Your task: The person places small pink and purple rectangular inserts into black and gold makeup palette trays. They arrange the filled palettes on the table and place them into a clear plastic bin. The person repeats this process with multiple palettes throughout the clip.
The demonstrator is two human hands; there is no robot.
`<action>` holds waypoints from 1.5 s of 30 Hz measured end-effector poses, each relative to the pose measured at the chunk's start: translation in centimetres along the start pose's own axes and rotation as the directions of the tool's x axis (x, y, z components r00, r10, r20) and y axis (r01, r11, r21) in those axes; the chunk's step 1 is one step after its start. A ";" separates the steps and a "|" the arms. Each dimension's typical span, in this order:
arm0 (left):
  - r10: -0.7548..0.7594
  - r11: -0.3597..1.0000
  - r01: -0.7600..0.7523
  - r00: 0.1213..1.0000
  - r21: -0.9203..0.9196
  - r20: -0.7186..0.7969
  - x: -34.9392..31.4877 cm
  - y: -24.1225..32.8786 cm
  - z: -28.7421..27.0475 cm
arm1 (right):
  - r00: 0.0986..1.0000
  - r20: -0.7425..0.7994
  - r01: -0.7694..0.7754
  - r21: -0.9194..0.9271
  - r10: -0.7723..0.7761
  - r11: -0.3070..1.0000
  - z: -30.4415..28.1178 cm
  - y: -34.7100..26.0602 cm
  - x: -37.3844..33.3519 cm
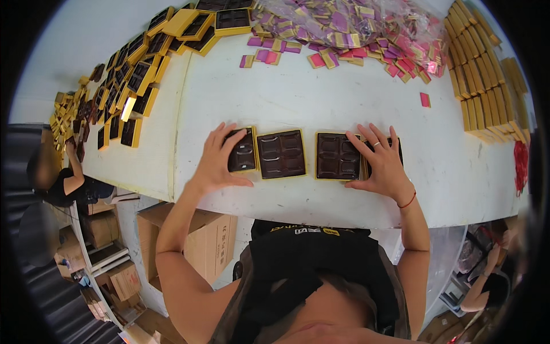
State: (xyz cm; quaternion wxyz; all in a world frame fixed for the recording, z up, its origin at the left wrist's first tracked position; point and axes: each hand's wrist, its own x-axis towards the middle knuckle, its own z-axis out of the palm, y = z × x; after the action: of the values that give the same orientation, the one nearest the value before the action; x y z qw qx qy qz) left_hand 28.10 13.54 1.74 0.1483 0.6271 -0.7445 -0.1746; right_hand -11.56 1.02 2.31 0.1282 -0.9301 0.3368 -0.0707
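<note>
Four would-be places in a short row on the white table (240,86) hold shallow yellow-edged boxes with dark brown sectioned trays. My left hand (215,160) spans the leftmost box (245,153), fingers at its far corner and thumb along its near edge. Beside it, slightly tilted, lies another box (282,153) that neither hand touches. After a gap comes a third box (337,155), its right edge by my right index finger and thumb. My right hand (384,163), fingers spread, spans the rightmost box (399,153) and hides most of it.
More yellow boxes with dark trays (140,77) are heaped at the far left. Small purple, pink and gold wrapped pieces (338,54) lie under clear plastic at the back. Stacked gold boxes (481,86) stand at right. Cardboard carton (200,241) sits below; another person (69,178) works at left.
</note>
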 end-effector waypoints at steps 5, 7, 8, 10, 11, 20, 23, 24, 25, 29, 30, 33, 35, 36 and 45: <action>0.081 0.996 -0.077 0.994 0.054 -0.068 3.0 3.6 3.1 | 0.998 -0.068 -0.010 0.011 0.011 1.000 0.0 1.1 -0.7; 0.131 0.986 -0.123 0.989 0.108 -0.065 4.7 4.1 3.4 | 0.994 -0.082 -0.073 -0.015 0.072 0.997 0.1 1.8 -1.4; 0.157 0.978 -0.144 0.985 0.149 -0.076 5.4 4.2 3.9 | 0.991 -0.092 -0.100 -0.026 0.097 0.995 0.1 2.1 -1.6; 0.184 0.968 -0.168 0.980 0.186 -0.073 6.4 4.5 4.0 | 0.989 -0.112 -0.098 -0.001 0.097 0.995 0.0 2.5 -1.8; 0.172 0.976 -0.162 0.983 0.148 -0.060 7.0 4.5 3.5 | 0.988 -0.121 -0.096 0.011 0.096 0.995 -0.2 2.7 -1.7; 0.250 0.956 -0.283 0.921 -0.074 -0.297 24.1 1.3 4.3 | 0.922 -0.365 -0.071 0.173 0.131 0.982 1.7 7.0 18.0; 0.282 0.957 -0.290 0.918 0.012 -0.278 27.1 0.8 5.5 | 0.943 -0.275 -0.137 0.199 0.189 0.970 2.4 7.0 21.3; 0.243 0.968 -0.252 0.944 -0.012 -0.225 27.5 0.6 5.3 | 0.945 -0.283 -0.121 0.158 0.162 0.980 2.9 7.3 21.3; 0.188 0.980 -0.197 0.969 -0.040 -0.161 27.0 0.4 5.1 | 0.954 -0.257 -0.103 0.203 0.154 0.974 3.2 7.4 20.7; -0.021 0.874 -0.028 0.995 -0.485 -0.096 25.1 0.0 3.4 | 0.983 -0.089 -0.107 0.428 0.160 0.898 2.4 8.3 17.8; -0.113 0.709 0.060 0.993 -0.703 -0.029 24.2 0.0 3.2 | 0.984 -0.013 -0.149 0.494 0.179 0.856 2.1 8.4 17.2; -0.166 -0.034 0.225 0.960 -0.974 0.228 21.5 -0.6 2.2 | 0.976 -0.008 -0.170 0.604 0.220 0.778 2.4 8.9 15.8; -0.231 -0.092 0.255 0.935 -0.963 0.270 18.2 0.6 0.3 | 0.957 -0.025 -0.194 0.684 0.288 0.703 1.4 6.2 14.7; -0.185 -0.050 0.196 0.962 -0.979 0.202 16.6 0.3 0.1 | 0.965 -0.025 -0.136 0.804 0.261 0.578 0.7 4.1 14.1; -0.394 0.306 0.120 0.919 -0.945 -0.011 7.6 1.8 -0.5 | 0.985 0.037 -0.061 0.988 0.170 0.140 1.6 -7.0 10.6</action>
State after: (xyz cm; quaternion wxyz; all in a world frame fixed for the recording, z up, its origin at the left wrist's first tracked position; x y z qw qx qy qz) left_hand 25.39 6.28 2.98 0.5358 0.5578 -0.3770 -0.5095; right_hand 1.11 -0.35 3.25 0.6936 -0.5890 0.2847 -0.3017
